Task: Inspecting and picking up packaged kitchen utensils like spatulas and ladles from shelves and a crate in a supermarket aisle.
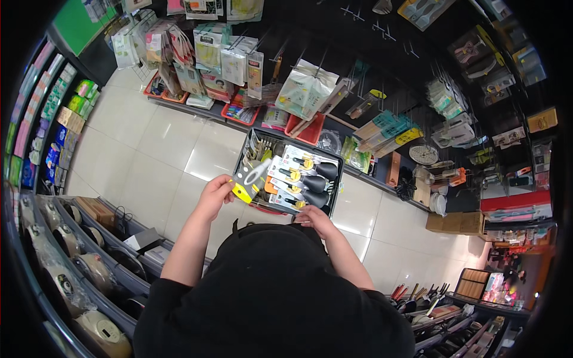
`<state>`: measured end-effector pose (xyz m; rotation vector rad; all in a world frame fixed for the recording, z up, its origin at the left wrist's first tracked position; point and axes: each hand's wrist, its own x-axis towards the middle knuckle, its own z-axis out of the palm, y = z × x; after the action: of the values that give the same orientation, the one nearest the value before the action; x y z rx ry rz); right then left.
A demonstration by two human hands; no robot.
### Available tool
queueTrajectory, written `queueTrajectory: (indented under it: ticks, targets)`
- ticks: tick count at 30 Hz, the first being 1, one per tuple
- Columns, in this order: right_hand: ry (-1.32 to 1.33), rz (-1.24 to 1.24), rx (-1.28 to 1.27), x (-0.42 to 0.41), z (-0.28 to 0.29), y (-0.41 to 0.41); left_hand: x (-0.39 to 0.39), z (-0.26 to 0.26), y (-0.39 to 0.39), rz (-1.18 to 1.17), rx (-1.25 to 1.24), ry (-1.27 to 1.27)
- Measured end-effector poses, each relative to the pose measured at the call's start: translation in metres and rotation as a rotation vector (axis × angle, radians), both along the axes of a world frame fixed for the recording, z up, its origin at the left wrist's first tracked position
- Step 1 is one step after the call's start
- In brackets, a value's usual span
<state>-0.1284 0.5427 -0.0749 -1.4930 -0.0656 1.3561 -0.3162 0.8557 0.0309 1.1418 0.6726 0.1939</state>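
Observation:
My left hand (216, 196) grips the yellow lower end of a carded kitchen tool (251, 180), grey and yellow with a pale looped handle. This card is held over the left side of a dark plastic shopping basket (341, 172). Inside, several carded utensils with black heads (313, 182) lie in a row on the right, on white and yellow cards. More packaged goods sit beneath them at the left, partly hidden. At the basket's near right edge is my right hand (313, 219), its fingers loosely bent and apart. No item shows in it; whether it touches the rim is unclear.
Beyond the basket runs a low shelf with red trays (309, 129), under hooks of hanging packets (308, 91). Boxed rice cookers (96, 273) line shelves at the near left. Pans with upright handles (416, 295) stand at the near right. Cardboard boxes (455, 223) sit at the right.

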Motion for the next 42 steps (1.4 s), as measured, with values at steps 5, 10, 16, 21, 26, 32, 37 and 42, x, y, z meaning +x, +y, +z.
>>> queueTrajectory:
  ticks: [5, 10, 16, 21, 26, 32, 37, 42]
  targets:
    - [0.123, -0.289, 0.307, 0.007, 0.032, 0.017, -0.013, 0.011, 0.004, -0.084, -0.326, -0.094]
    - [0.408, -0.445, 0.599, 0.016, 0.056, 0.006, -0.003, -0.006, 0.009, -0.373, -0.357, -0.100]
    - [0.169, -0.582, 0.494, -0.003, 0.047, -0.052, 0.032, -0.016, -0.003, -0.676, -0.345, -0.065]
    - [-0.077, -0.767, 0.399, -0.026, 0.053, -0.106, 0.077, -0.046, -0.048, -0.664, -0.445, -0.106]
    - [0.008, -0.616, 0.485, -0.039, 0.056, -0.174, 0.120, -0.028, -0.097, -0.683, -0.548, -0.050]
    - [0.053, -0.462, 0.434, -0.032, 0.046, -0.258, 0.179, -0.034, -0.185, -0.731, -0.521, 0.063]
    - [0.044, -0.576, 0.556, -0.013, 0.034, -0.361, 0.244, -0.023, -0.312, -0.644, -0.327, 0.201]
    - [0.002, -0.795, 0.554, 0.008, 0.042, -0.467, 0.284, -0.022, -0.447, -0.712, -0.532, -0.002]
